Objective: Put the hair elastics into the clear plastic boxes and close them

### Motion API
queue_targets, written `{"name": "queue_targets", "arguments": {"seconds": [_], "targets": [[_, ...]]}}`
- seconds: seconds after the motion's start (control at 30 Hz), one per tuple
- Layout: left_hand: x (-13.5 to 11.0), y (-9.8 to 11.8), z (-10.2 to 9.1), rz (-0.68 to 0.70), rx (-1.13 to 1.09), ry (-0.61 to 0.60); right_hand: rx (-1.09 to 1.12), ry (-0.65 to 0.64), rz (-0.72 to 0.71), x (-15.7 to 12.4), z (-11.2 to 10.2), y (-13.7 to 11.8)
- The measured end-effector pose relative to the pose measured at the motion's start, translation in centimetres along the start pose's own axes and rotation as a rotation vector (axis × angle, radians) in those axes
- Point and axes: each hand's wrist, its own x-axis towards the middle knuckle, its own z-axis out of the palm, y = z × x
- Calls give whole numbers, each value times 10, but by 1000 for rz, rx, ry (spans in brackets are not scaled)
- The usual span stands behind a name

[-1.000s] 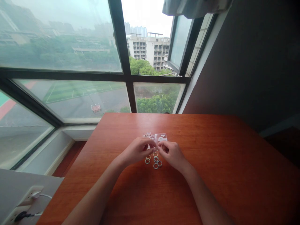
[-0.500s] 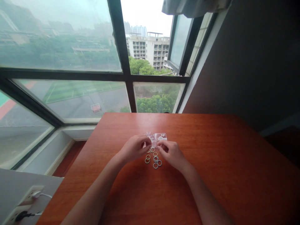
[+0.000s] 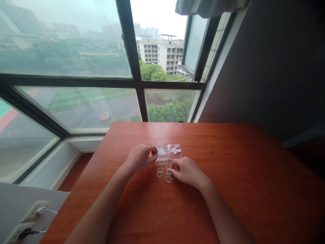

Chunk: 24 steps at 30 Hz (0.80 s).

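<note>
Rings lie partly hidden behind the right hand.

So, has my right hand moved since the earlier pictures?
Yes. Judged against the far edge of the table, your right hand has come back toward you, from the clear box to the loose rings.

The head camera looks forward and down from above the nearby table, facing the window beyond.
</note>
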Motion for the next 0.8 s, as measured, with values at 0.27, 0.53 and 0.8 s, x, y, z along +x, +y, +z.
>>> {"name": "queue_targets", "arguments": {"seconds": [0.27, 0.53, 0.8], "targets": [[1, -6, 3, 16, 1, 7, -31, -11, -12, 1, 4, 0], [0, -2, 2, -1, -52, 37, 62, 54, -33, 2, 1, -1], [1, 24, 11, 119, -329, -102, 175, 274, -68, 5, -1, -1]]}}
